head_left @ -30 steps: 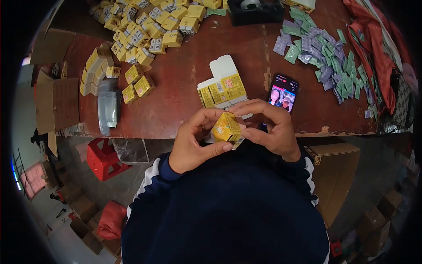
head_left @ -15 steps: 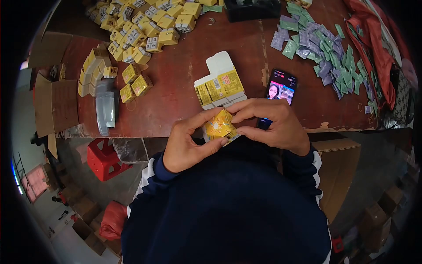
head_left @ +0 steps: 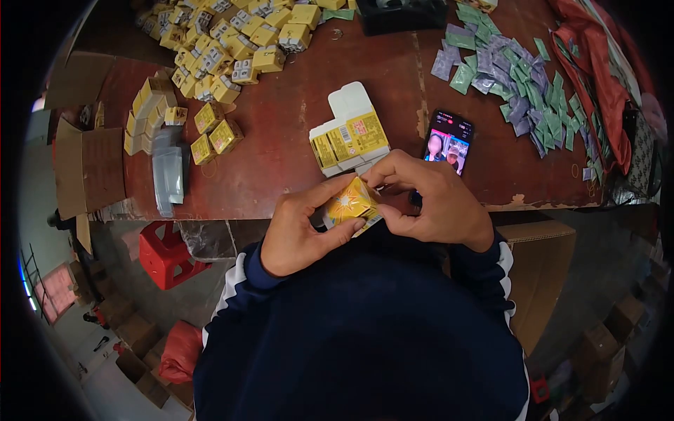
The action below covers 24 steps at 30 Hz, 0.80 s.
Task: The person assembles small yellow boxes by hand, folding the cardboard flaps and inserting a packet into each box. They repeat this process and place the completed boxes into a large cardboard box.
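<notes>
A small yellow carton (head_left: 346,203) with an orange-and-white starburst is held over the table's front edge. My left hand (head_left: 295,230) grips it from the left, with the thumb on the near side and a finger along the far side. At the carton's right end, the bent fingers and thumb of my right hand (head_left: 442,207) are closed on its edge; the fingertips are partly hidden. Just beyond lie flattened yellow cartons (head_left: 351,140) with white flaps. A phone (head_left: 451,140) with a lit screen lies beyond my right hand, which covers its lower part.
Yellow boxes with grey-white pieces (head_left: 232,42) are heaped at the far left. Nearer are three yellow cartons (head_left: 225,136) and clear plastic sleeves (head_left: 168,168). Green and purple sachets (head_left: 523,88) spread at the right. A black tray (head_left: 400,17) stands at the back, a red stool (head_left: 165,256) below left.
My right hand has curled its fingers more tightly and shifted slightly at the carton's right end. My left hand keeps its grip, and the phone picture has changed.
</notes>
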Tool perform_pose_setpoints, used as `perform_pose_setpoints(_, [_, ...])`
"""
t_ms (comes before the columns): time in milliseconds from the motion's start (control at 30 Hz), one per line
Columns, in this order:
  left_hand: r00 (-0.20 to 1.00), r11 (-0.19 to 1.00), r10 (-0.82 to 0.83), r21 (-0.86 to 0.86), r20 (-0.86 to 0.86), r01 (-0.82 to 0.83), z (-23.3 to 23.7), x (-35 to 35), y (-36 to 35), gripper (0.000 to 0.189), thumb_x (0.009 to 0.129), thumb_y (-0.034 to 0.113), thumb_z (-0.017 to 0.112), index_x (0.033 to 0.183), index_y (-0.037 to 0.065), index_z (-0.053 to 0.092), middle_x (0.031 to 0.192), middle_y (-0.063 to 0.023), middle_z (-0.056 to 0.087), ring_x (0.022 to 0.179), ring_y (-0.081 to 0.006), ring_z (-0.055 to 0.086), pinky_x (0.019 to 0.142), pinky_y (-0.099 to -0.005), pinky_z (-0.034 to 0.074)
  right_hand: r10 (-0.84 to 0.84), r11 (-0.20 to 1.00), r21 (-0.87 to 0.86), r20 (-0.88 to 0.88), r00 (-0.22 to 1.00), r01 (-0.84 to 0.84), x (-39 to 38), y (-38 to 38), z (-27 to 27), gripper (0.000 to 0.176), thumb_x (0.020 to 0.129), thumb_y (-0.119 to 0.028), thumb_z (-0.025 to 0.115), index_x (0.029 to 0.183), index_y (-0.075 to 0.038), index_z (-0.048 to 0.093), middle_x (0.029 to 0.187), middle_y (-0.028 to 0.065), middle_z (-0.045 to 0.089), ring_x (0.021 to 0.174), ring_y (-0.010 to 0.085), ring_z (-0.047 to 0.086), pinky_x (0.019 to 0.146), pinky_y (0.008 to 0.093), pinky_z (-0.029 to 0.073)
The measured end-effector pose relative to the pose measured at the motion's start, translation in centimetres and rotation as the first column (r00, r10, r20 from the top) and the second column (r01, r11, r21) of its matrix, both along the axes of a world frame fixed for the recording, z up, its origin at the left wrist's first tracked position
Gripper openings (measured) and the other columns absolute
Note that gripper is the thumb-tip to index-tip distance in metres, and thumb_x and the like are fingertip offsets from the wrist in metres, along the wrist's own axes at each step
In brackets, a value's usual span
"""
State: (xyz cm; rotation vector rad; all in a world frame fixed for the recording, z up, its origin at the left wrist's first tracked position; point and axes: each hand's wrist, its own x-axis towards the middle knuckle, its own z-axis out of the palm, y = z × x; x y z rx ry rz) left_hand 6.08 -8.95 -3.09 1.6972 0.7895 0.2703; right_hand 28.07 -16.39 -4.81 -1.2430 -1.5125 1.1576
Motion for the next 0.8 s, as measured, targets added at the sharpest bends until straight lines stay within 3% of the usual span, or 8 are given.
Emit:
perform_pose_setpoints(100, [1.000, 1.000, 0.009, -0.022, -0.004, -0.009, 0.0, 0.2, 0.0, 0.057, 0.080, 0.010, 0.079, 0.131, -0.005, 0.058, 0.112, -0.0172, 0.070, 0.105, -0.0176, 0.066, 0.093, -0.0311, 0.050, -0.097, 0.993, 0.076, 0.025, 0.995, 0.095, -0.9, -0.3, -0.3, 0.041, 0.078, 0.009, 0.064, 0.117, 0.000, 0.057, 0.108, 0.0121, 0.068, 0.104, 0.0215, 0.071, 0.088, 0.0308, 0.058])
perform_pose_setpoints(333, [1.000, 0.996, -0.004, -0.086, 0.004, 0.005, -0.1, 0.1, 0.1, 0.057, 0.084, 0.008, 0.076, 0.135, -0.004, 0.053, 0.115, -0.0155, 0.069, 0.108, -0.0162, 0.064, 0.095, -0.0309, 0.050, -0.088, 0.987, 0.147, 0.146, 0.985, 0.066, -0.9, -0.5, -0.1, 0.047, 0.077, 0.009, 0.065, 0.123, 0.002, 0.057, 0.109, 0.0150, 0.067, 0.103, 0.0247, 0.071, 0.084, 0.0289, 0.059])
perform_pose_setpoints(433, [0.980, 0.954, 0.152, -0.279, 0.132, -0.110, -0.1, 0.5, -0.4, 0.063, 0.087, 0.007, 0.074, 0.141, -0.001, 0.043, 0.115, -0.0143, 0.068, 0.111, -0.0174, 0.063, 0.097, -0.0314, 0.049, -0.104, 0.991, 0.089, 0.028, 0.994, 0.101, -0.7, -0.6, -0.7, 0.039, 0.078, 0.006, 0.069, 0.117, 0.004, 0.061, 0.114, 0.0172, 0.067, 0.100, 0.0257, 0.071, 0.082, 0.0290, 0.058])
perform_pose_setpoints(500, [0.969, 0.945, 0.183, -0.300, 0.164, -0.127, -0.3, 0.8, -0.6, 0.066, 0.088, 0.006, 0.074, 0.143, 0.000, 0.038, 0.116, -0.0136, 0.067, 0.112, -0.0182, 0.062, 0.098, -0.0318, 0.048, -0.167, 0.920, 0.365, 0.042, 0.985, 0.140, -1.0, -0.6, -1.4, 0.031, 0.081, 0.003, 0.072, 0.112, 0.004, 0.065, 0.115, 0.0175, 0.068, 0.096, 0.0241, 0.071, 0.080, 0.0297, 0.057])
perform_pose_setpoints(633, [0.963, 0.945, 0.170, -0.313, 0.209, -0.099, -0.8, 0.7, -0.8, 0.076, 0.086, 0.006, 0.076, 0.146, 0.004, 0.031, 0.129, -0.0147, 0.058, 0.120, -0.0213, 0.057, 0.100, -0.0341, 0.047, -0.243, 0.896, 0.381, -0.015, 0.970, 0.230, -2.2, -1.1, -1.9, 0.025, 0.083, 0.001, 0.073, 0.107, 0.004, 0.067, 0.118, 0.0187, 0.067, 0.099, 0.0229, 0.070, 0.083, 0.0305, 0.056])
perform_pose_setpoints(700, [0.960, 0.977, 0.052, -0.213, 0.276, 0.008, -0.5, 0.4, -0.5, 0.076, 0.085, 0.007, 0.077, 0.146, 0.004, 0.031, 0.135, -0.0145, 0.053, 0.124, -0.0222, 0.054, 0.101, -0.0353, 0.046, -0.335, 0.910, 0.133, -0.323, 0.885, 0.393, -2.2, -1.5, -2.5, 0.026, 0.079, 0.004, 0.075, 0.104, 0.001, 0.068, 0.115, 0.0163, 0.067, 0.104, 0.0236, 0.067, 0.086, 0.0303, 0.055])
perform_pose_setpoints(733, [0.943, 0.987, -0.077, -0.108, 0.325, 0.118, -0.2, 0.4, -0.4, 0.077, 0.085, 0.007, 0.077, 0.147, 0.005, 0.031, 0.140, -0.0143, 0.048, 0.128, -0.0232, 0.051, 0.102, -0.0365, 0.046, -0.304, 0.919, 0.116, -0.402, 0.864, 0.378, -2.0, -1.5, -3.1, 0.024, 0.082, 0.005, 0.073, 0.105, 0.002, 0.065, 0.122, 0.0173, 0.063, 0.111, 0.0207, 0.063, 0.090, 0.0294, 0.052])
perform_pose_setpoints(800, [0.960, 0.988, -0.064, -0.119, 0.274, 0.100, 0.4, 0.4, -0.7, 0.078, 0.079, 0.004, 0.079, 0.144, 0.005, 0.037, 0.147, -0.0145, 0.040, 0.134, -0.0288, 0.045, 0.104, -0.0387, 0.045, -0.299, 0.928, 0.053, -0.484, 0.822, 0.369, -2.2, -1.6, -3.1, 0.024, 0.083, 0.006, 0.071, 0.106, 0.003, 0.064, 0.122, 0.0166, 0.062, 0.111, 0.0196, 0.062, 0.091, 0.0290, 0.052])
